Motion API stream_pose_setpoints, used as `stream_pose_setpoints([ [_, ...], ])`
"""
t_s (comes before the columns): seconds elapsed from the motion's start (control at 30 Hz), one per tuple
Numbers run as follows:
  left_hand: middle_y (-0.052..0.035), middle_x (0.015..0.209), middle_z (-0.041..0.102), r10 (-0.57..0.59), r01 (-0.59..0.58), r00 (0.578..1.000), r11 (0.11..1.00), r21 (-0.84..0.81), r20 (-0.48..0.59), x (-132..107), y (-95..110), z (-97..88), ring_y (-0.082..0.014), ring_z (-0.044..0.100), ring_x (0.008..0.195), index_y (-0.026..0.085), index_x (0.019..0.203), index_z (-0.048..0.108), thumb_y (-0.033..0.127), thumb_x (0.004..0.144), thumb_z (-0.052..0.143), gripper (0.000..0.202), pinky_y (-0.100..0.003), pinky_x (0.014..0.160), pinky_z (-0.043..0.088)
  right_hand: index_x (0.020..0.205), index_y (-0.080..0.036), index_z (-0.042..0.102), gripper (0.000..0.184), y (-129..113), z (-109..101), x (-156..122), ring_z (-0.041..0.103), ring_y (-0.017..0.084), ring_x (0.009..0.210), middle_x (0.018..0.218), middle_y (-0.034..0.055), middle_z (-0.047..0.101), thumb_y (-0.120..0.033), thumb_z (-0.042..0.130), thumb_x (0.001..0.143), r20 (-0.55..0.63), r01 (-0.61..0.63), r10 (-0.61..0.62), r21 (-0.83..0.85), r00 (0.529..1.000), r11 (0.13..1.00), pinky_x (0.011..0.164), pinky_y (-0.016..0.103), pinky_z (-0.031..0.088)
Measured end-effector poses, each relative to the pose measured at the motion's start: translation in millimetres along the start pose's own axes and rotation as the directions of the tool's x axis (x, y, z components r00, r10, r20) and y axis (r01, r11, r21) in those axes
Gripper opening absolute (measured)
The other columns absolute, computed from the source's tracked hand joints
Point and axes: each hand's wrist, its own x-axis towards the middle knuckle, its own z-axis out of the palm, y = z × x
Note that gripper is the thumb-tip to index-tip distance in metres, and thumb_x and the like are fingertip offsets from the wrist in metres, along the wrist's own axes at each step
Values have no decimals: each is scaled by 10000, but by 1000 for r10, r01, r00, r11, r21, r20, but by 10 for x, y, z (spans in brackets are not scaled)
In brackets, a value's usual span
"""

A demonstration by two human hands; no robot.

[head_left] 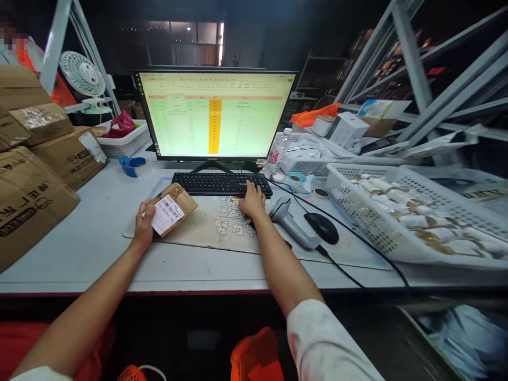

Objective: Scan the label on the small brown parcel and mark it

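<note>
My left hand (145, 222) grips a small brown cardboard box (186, 200) by its left side. The box is tilted over the desk mat, and a white barcode label (168, 212) on it faces me. My right hand (253, 200) rests at the right part of the black keyboard (210, 183), its fingers stretched over the keys and holding nothing. Behind the keyboard stands a monitor (186, 127) showing a spreadsheet with one orange column. A grey barcode scanner (291, 225) lies to the right of my right wrist, beside a black mouse (322, 227).
Large cardboard boxes (32, 203) are stacked at the left. A white plastic basket (369, 225) of wrapped rolls stands at the right. Near the monitor are a plastic bottle (278, 151) and a blue tape dispenser (132, 165). Cables cross the desk's right side. Another person is partly visible far left.
</note>
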Motion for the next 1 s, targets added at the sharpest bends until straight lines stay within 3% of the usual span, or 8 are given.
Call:
stream_pose_setpoints([
  [0.13, -68, 868, 681, -15, 15, 1000, 1000, -2, -1, -7, 20, 14, -208, 629, 726, 155, 1066, 656, 710, 734, 770, 656, -307, 593, 500, 1674, -135, 72, 925, 10, -37, 13, 150, 370, 1587, 1706, 148, 267, -179, 512, 862, -104, -43, 49, 64, 993, 997, 1246, 611, 189],
  [0.37, -47, 855, 669, -66, 66, 998, 998, -15, -3, -16, 31, 33, -184, 618, 711, 158, 1082, 630, 730, 710, 772, 696, -281, 605, 494, 1674, -161, 115, 886, -8, -36, 36, 233, 387, 1562, 1559, 195, 492, -294, 550, 914, 44, -59, 59, -4, 997, 998, 1238, 652, 93],
  [0.5, -39, 875, 661, -65, 66, 998, 998, -24, 18, -25, 37, 58, -179, 610, 725, 165, 1079, 614, 712, 715, 770, 675, -273, 632, 478, 1680, -188, 102, 848, -11, 15, 92, 178, 393, 1576, 1599, 154, 460, -314, 492, 938, 6, -35, 35, 14, 999, 999, 1229, 684, 54],
  [0.63, -50, 901, 672, -62, 63, 996, 998, -26, 57, -47, 36, 63, -190, 615, 730, 178, 1117, 590, 727, 725, 754, 694, -277, 632, 479, 1684, -222, 107, 814, -63, 78, 130, 104, 424, 1587, 1680, 111, 341, -456, 457, 988, 92, -23, 22, 14, 996, 1000, 1216, 718, 41],
  [0.7, -61, 960, 680, -41, 42, 995, 999, -5, 95, -70, 31, 49, -195, 626, 766, 185, 1162, 576, 706, 766, 733, 673, -278, 655, 488, 1681, -208, 137, 796, -99, 47, 115, 126, 428, 1583, 1677, 116, 348, -494, 443, 1004, 61, -22, 23, -12, 998, 1000, 1222, 708, 46],
  [0.77, -70, 1032, 680, -8, 1, 989, 999, 47, 150, -99, 26, 33, -206, 641, 825, 193, 1210, 566, 669, 818, 703, 631, -284, 696, 502, 1667, -175, 198, 764, -129, -62, 80, 214, 405, 1566, 1638, 147, 411, -466, 457, 1010, -1, -11, 11, -47, 1000, 999, 1238, 654, 125],
  [0.87, -89, 1151, 660, 84, -121, 970, 980, 157, 226, -148, 33, 26, -241, 661, 987, 200, 1267, 553, 622, 851, 684, 607, -327, 849, 530, 1535, -125, 467, 623, -136, -348, -22, 503, 360, 1407, 1458, 200, 599, -433, 501, 995, 21, -16, 17, -76, 1000, 997, 1142, 501, 385],
  [1.0, -146, 1334, 581, 127, -202, 930, 961, 191, 346, -211, 76, 58, -288, 639, 1182, 205, 1441, 400, 606, 785, 762, 850, -430, 1046, 507, 1286, -167, 684, 474, -17, -659, -381, 682, 307, 1152, 1239, 151, 731, -493, 565, 964, 98, 23, -19, -48, 995, 999, 948, 378, 505],
])
